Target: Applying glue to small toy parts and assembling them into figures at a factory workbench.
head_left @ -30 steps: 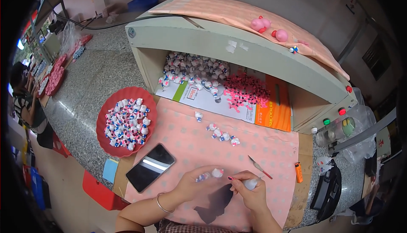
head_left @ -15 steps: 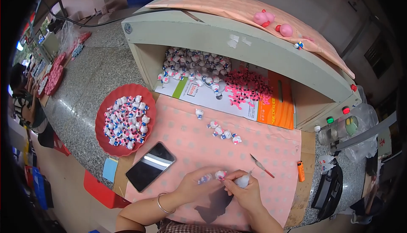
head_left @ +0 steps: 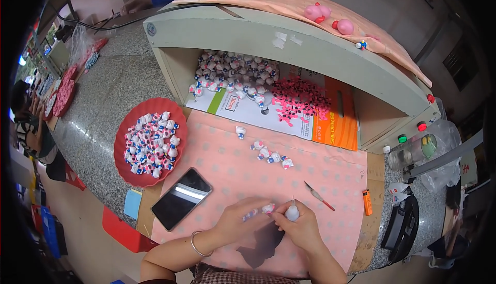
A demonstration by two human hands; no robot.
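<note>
My left hand (head_left: 242, 221) rests on the pink dotted cloth (head_left: 217, 149) and pinches a small pink and white figurine (head_left: 264, 209) at its fingertips. My right hand (head_left: 304, 227) is closed around a small white bottle-like piece (head_left: 292, 212) with a thin tip pointing up, held right against the figurine. Both hands meet near the front edge of the cloth. A thin brush with a red handle (head_left: 319, 196) lies on the cloth just to the right of my hands.
A red plate (head_left: 123, 129) heaped with small white, blue and red figurines sits at left. A black phone (head_left: 181, 198) lies by my left hand. Several figurines (head_left: 270, 154) lie mid-cloth. A grey open-fronted box (head_left: 289, 36) holds more figurines and pink parts (head_left: 302, 103). An orange lighter (head_left: 367, 202) lies at right.
My two hands have come closer together; the right hand brought the white piece up against the figurine held by the left hand.
</note>
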